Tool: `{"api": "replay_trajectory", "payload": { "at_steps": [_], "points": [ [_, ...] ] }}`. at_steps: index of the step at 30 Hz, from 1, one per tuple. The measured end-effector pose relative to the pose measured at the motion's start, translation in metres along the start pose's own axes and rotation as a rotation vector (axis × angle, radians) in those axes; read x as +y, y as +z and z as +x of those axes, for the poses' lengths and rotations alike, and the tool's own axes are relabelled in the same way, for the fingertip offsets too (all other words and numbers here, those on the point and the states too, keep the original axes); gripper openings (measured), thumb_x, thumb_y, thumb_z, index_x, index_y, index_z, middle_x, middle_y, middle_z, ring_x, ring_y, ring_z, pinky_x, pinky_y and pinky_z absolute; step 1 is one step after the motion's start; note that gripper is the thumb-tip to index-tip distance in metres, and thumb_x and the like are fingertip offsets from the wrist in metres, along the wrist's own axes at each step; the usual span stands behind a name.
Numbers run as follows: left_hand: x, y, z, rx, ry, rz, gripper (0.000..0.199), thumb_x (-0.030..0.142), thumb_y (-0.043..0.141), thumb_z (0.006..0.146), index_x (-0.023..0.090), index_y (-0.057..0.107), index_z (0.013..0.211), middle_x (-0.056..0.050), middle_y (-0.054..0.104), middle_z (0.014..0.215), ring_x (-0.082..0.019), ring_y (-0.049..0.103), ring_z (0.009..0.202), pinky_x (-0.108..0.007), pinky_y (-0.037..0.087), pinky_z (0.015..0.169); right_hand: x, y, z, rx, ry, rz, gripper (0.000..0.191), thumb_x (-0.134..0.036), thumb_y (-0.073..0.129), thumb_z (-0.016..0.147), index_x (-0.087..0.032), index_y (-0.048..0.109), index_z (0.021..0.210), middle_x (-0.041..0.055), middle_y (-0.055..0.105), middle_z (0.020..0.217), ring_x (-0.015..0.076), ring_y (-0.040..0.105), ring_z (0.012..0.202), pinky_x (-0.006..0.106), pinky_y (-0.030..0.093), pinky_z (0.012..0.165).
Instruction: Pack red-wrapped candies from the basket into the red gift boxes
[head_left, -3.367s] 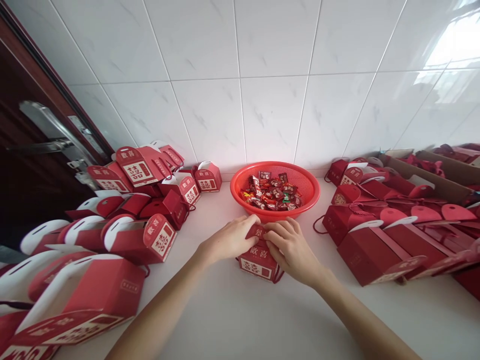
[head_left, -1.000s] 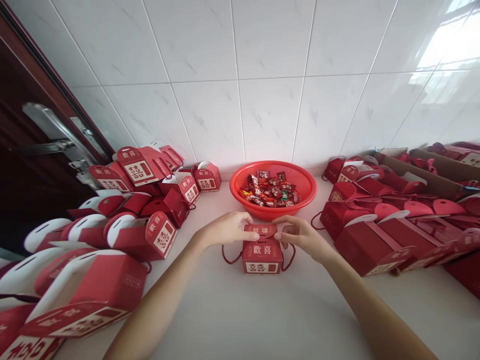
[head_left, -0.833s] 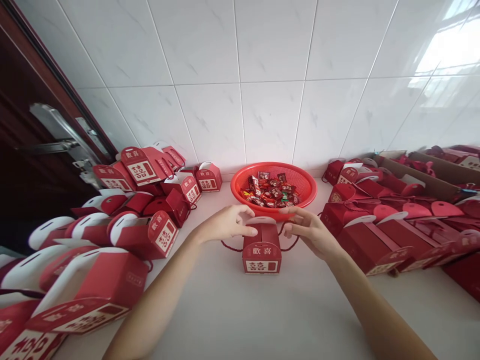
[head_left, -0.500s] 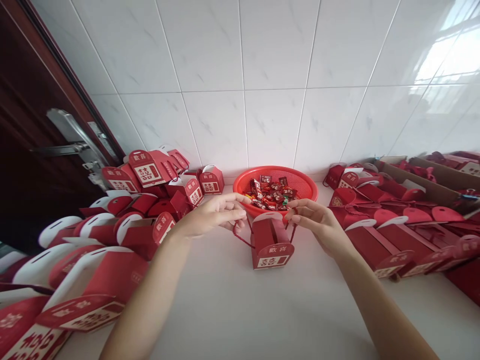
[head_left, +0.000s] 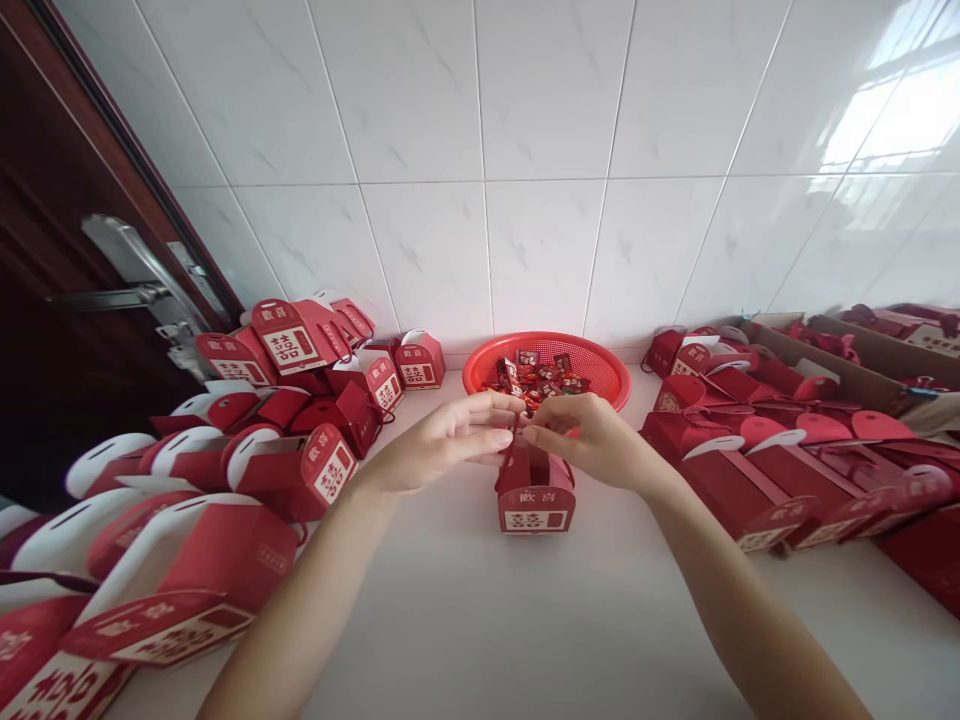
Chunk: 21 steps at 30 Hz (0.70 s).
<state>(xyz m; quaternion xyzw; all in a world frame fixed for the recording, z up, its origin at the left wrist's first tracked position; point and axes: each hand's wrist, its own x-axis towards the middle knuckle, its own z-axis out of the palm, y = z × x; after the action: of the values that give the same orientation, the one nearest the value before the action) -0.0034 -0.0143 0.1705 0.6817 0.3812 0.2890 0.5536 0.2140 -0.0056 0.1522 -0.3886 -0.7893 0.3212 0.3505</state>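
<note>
Box (head_left: 536, 508) sat upright on the white counter (head_left: 480, 620), just on the near side of the red basket (head_left: 621, 385), printed end facing the wearer. Dark gap ran along its top; contents not visible. Both hands met over its far end, at the basket's near rim.

Left hand (head_left: 442, 440): thumb and forefinger curled toward each other at the dark red cord (head_left: 515, 437), small gap showing between them. Couldn't tell if it was pinched. Right hand (head_left: 592, 440): thumb and index tips drawn together beside that cord; couldn't confirm what was between them.

Risks, my read:
- Uneven pull on the cord: box tips or skids, since neither hand was bracing its walls.
- Sideways pull: top gap could widen, card could crease.
- Slack cord could slip out of the fingertips.
- Knuckles close to the basket: a bump could shift it and the wrapped sweets (head_left: 527, 372) inside.

Other boxes left (head_left: 259, 470) and right (head_left: 739, 490) of the basket were well apart from the fingertips, so low snag risk there.
</note>
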Motion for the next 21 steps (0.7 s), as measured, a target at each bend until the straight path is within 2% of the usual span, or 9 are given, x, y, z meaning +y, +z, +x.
{"api": "replay_trajectory", "payload": {
  "at_steps": [3, 6, 10, 14, 17, 19, 21],
  "points": [
    [0.001, 0.005, -0.002, -0.016, 0.003, -0.007, 0.053, 0.039, 0.067, 0.088, 0.023, 0.056, 0.137, -0.011, 0.056, 0.145, -0.029, 0.053, 0.133, -0.039, 0.050, 0.102, -0.001, 0.008, 0.006, 0.004, 0.051, -0.042, 0.025, -0.038, 0.063, 0.085, -0.017, 0.064, 0.069, 0.0003, 0.063, 0.065, 0.0116, 0.052, 0.058, 0.025, 0.040, 0.053],
    [0.000, 0.010, -0.003, -0.037, 0.040, 0.014, 0.052, 0.037, 0.064, 0.091, 0.025, 0.054, 0.140, -0.009, 0.054, 0.148, -0.028, 0.048, 0.138, -0.039, 0.047, 0.107, -0.001, 0.014, 0.010, 0.048, 0.115, -0.088, 0.026, -0.036, 0.064, 0.082, -0.018, 0.059, 0.064, -0.0010, 0.059, 0.060, 0.0105, 0.048, 0.053, 0.023, 0.033, 0.047],
    [-0.003, 0.014, -0.001, -0.059, 0.108, 0.089, 0.052, 0.036, 0.063, 0.091, 0.027, 0.053, 0.141, -0.007, 0.056, 0.146, -0.028, 0.050, 0.136, -0.041, 0.045, 0.110, -0.002, 0.018, 0.013, 0.096, 0.164, -0.183, 0.018, -0.025, 0.061, 0.079, -0.018, 0.061, 0.063, -0.0016, 0.056, 0.055, 0.0106, 0.046, 0.051, 0.023, 0.029, 0.047],
    [-0.008, 0.015, -0.002, 0.054, 0.029, 0.352, 0.066, 0.043, 0.069, 0.085, 0.027, 0.046, 0.145, -0.008, 0.063, 0.132, -0.028, 0.059, 0.123, -0.040, 0.051, 0.100, -0.003, 0.019, 0.014, 0.091, 0.171, -0.236, 0.018, -0.016, 0.059, 0.077, -0.019, 0.060, 0.059, -0.0008, 0.058, 0.055, 0.0111, 0.047, 0.052, 0.025, 0.030, 0.049],
    [-0.014, 0.016, -0.002, 0.181, -0.023, 0.652, 0.077, 0.049, 0.077, 0.076, 0.029, 0.046, 0.144, -0.009, 0.056, 0.137, -0.033, 0.054, 0.125, -0.041, 0.050, 0.097, -0.002, 0.019, 0.015, 0.110, 0.175, -0.255, 0.017, -0.013, 0.060, 0.075, -0.018, 0.058, 0.058, -0.0003, 0.061, 0.056, 0.0114, 0.050, 0.053, 0.025, 0.032, 0.051],
    [-0.018, 0.017, 0.001, 0.205, -0.002, 0.768, 0.077, 0.050, 0.077, 0.075, 0.030, 0.048, 0.143, -0.009, 0.052, 0.140, -0.035, 0.048, 0.130, -0.041, 0.048, 0.098, -0.002, 0.018, 0.015, 0.107, 0.154, -0.259, 0.018, -0.014, 0.060, 0.075, -0.018, 0.056, 0.058, -0.0012, 0.059, 0.055, 0.0105, 0.048, 0.052, 0.024, 0.032, 0.050],
    [-0.022, 0.019, 0.006, 0.167, 0.039, 0.796, 0.065, 0.048, 0.074, 0.078, 0.029, 0.053, 0.136, -0.007, 0.057, 0.130, -0.032, 0.052, 0.124, -0.038, 0.049, 0.095, -0.001, 0.018, 0.015, 0.095, 0.128, -0.254, 0.019, -0.015, 0.059, 0.075, -0.018, 0.054, 0.057, -0.0021, 0.058, 0.054, 0.0097, 0.046, 0.051, 0.023, 0.032, 0.050]
  ]
}}
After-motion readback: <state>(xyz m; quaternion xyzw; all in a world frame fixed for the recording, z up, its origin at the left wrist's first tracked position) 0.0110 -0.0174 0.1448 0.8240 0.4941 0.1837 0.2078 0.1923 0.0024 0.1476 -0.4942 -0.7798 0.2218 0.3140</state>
